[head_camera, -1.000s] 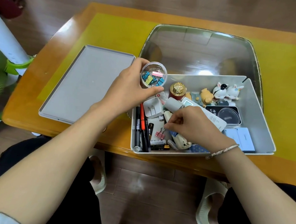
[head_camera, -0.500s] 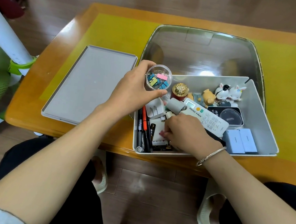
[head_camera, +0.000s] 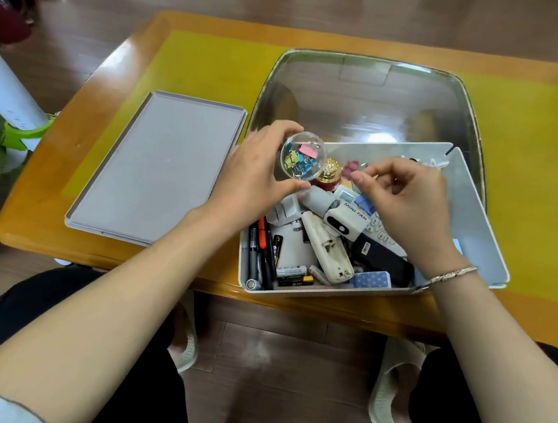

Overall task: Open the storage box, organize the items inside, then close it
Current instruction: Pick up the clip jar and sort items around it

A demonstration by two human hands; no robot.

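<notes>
On the left of the tabletop [head_camera: 46, 221] lies the grey lid [head_camera: 158, 171], flat and already off, a stiff thin panel that I think is light and best lifted by its long edges. Next, the left hand [head_camera: 253, 181] grasps a small clear round container [head_camera: 302, 155] of coloured binder clips, thumb below and fingers curled over its top; it looks like hard smooth plastic, light but probably slippery, so holding around the rim seems safer than holding the curved wall. The storage box [head_camera: 475, 232] stands open at the near edge of the tabletop, partly over a glass tray [head_camera: 369, 96], and it is full of mixed things: pens [head_camera: 259, 250], batteries [head_camera: 293, 275], a worn white remote [head_camera: 327, 251], a mini fan [head_camera: 345, 218]. The right hand [head_camera: 405, 204] hovers above them with fingers curled and thumb meeting forefinger; it seems to pinch something very small near the container, but I cannot tell what. The small gold-topped bottle [head_camera: 328, 175] looks fragile
</notes>
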